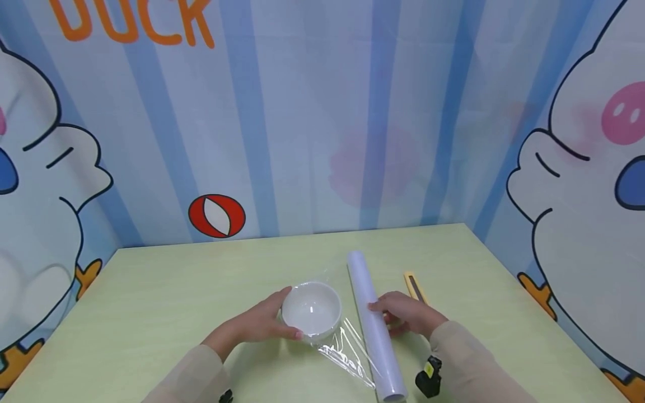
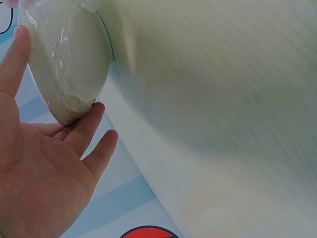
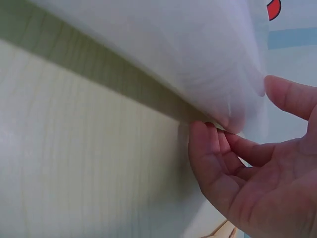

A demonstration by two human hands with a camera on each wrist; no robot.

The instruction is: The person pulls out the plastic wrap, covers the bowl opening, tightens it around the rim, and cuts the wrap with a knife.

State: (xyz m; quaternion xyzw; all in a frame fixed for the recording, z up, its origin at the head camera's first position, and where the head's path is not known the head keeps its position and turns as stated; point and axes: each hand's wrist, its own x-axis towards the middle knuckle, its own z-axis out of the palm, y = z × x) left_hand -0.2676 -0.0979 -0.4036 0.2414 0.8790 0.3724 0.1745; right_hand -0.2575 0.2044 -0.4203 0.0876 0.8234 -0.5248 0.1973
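Observation:
A white bowl (image 1: pixel 312 308) sits between the thumb and fingers of my left hand (image 1: pixel 254 320), which holds it by its left side. Clear plastic wrap (image 1: pixel 345 352) runs from the bowl to a long pale roll of plastic wrap (image 1: pixel 375 330) on its right. In the left wrist view, crinkled film clings to the bowl's outer wall (image 2: pixel 84 54). My right hand (image 1: pixel 408 312) grips the roll near its middle, thumb on top and fingers at its right side. In the right wrist view, the fingertips reach under the roll's edge (image 3: pixel 188 54).
A yellow box cutter (image 1: pixel 414 286) lies on the pale wood-grain table (image 1: pixel 201 285), just beyond my right hand. Behind and beside the table hangs a blue striped cloth (image 1: pixel 312 140) with cartoon prints. A black device (image 1: pixel 429 378) is at my right wrist.

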